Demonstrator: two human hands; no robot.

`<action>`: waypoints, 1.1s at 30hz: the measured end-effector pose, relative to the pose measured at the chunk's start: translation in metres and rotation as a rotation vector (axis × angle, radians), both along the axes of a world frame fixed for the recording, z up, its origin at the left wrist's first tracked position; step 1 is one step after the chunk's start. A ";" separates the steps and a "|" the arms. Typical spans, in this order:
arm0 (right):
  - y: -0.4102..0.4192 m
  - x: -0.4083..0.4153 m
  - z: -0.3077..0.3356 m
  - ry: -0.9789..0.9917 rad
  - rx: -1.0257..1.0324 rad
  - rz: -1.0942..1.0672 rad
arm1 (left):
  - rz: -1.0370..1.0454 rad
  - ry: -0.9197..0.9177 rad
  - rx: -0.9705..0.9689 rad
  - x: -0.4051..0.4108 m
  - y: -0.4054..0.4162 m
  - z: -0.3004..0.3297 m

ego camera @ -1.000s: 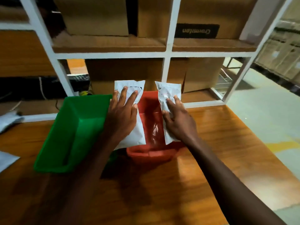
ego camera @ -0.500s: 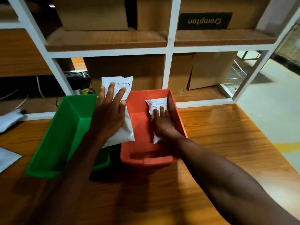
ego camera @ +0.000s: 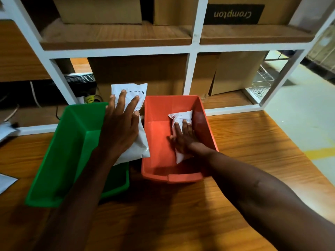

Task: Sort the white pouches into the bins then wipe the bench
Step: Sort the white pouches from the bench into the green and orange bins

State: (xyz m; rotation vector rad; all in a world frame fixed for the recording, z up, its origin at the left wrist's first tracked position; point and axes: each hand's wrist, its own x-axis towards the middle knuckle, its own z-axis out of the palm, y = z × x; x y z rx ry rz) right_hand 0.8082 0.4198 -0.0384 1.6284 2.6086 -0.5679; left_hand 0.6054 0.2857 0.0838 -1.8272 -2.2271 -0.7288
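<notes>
A green bin (ego camera: 59, 160) and a red bin (ego camera: 157, 142) stand side by side on the wooden bench (ego camera: 253, 151). My left hand (ego camera: 120, 124) holds a large white pouch (ego camera: 135, 91) above the gap between the two bins, over the green bin's right rim. My right hand (ego camera: 184, 138) lies inside the red bin, pressing a smaller white pouch (ego camera: 181, 115) against the bin's floor by its right wall. Whether the fingers still grip that pouch is hard to tell; they lie flat on it.
A white shelf frame (ego camera: 194, 48) with cardboard boxes (ego camera: 145, 73) stands right behind the bins. More white pouches (ego camera: 5, 182) lie at the bench's left edge, another (ego camera: 5, 131) further back. A wire basket (ego camera: 262, 82) stands at the back right. The bench's right edge drops to the floor.
My right hand has lowered the small pouch from above the red bin down onto its floor. My left hand with the large pouch has shifted slightly left towards the green bin.
</notes>
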 end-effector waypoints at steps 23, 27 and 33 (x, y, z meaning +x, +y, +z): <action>-0.039 0.028 0.093 0.140 -0.031 0.103 | -0.065 -0.011 -0.060 0.040 0.012 -0.008; -0.070 0.064 0.131 0.265 0.058 0.109 | -0.072 0.034 -0.103 0.060 0.024 -0.014; -0.102 0.109 0.162 0.376 0.277 0.107 | -0.092 0.112 -0.097 0.092 0.042 -0.017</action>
